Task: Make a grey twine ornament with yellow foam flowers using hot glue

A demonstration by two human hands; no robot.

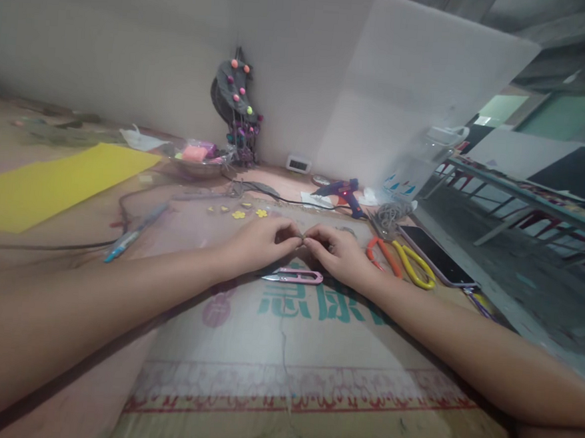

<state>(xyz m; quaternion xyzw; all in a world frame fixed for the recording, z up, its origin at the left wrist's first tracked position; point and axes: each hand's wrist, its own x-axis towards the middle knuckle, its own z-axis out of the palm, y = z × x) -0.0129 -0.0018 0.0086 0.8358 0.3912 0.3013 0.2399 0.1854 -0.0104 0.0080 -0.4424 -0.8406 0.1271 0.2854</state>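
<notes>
My left hand [271,243] and my right hand [334,250] meet fingertip to fingertip over the cardboard sheet [242,369]. Both are closed in a pinch, and whatever sits between the tips is too small to name. Just below them lie pink thread snips [296,276], blades pointing left. Beyond my left hand are small yellow flower cutouts [239,214] with several other little yellow pieces. To the right of my right hand rest orange-handled scissors [387,258] and a yellow-handled tool [414,266].
A glue gun [347,196] with a lit red light, grey cord [393,216], a phone [437,256] and a clear bottle [416,164] stand or lie at the right. Yellow sheets [64,186], a pen [136,233], a bowl [196,167] and a pom-pom moon ornament [235,101] are leftward.
</notes>
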